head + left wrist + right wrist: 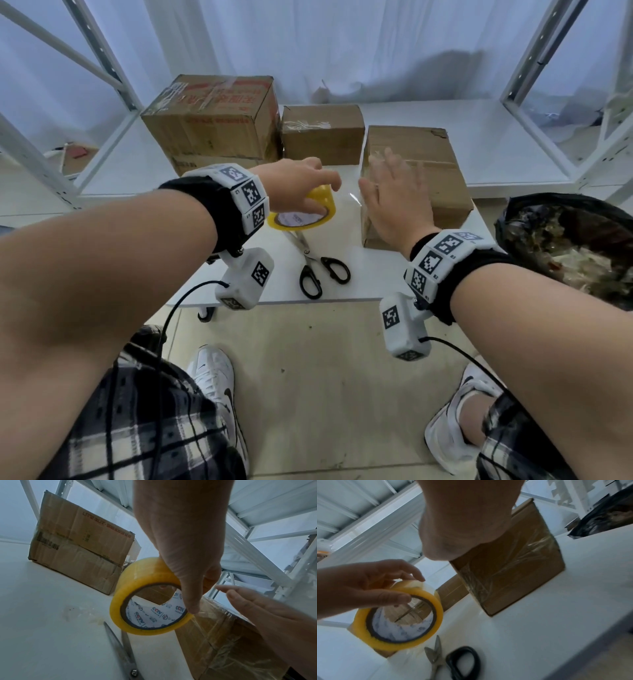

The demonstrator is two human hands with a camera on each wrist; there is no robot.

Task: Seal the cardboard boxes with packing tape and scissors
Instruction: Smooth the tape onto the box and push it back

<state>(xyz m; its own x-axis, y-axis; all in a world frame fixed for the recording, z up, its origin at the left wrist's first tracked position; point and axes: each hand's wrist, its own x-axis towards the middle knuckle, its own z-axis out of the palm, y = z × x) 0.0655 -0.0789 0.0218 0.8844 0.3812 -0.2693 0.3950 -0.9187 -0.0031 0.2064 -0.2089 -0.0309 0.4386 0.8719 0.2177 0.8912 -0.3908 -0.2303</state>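
My left hand (308, 186) grips a yellow roll of packing tape (301, 214) by its rim, just above the white table (394, 274). A clear strip runs from the tape roll (145, 601) toward the nearest cardboard box (431, 185). My right hand (390, 192) is spread flat, fingers straight, over that box's taped left top edge; whether it touches the box is unclear. Black-handled scissors (322, 265) lie shut on the table below the roll. In the right wrist view the box (513, 574) shows wrinkled clear tape on its side, left of it the tape roll (399, 622).
A large printed box (212, 120) and a smaller box (322, 133) stand at the back left of the table. A black rubbish bag (565, 246) full of scraps sits to the right. White shelf frames (534, 85) flank both sides.
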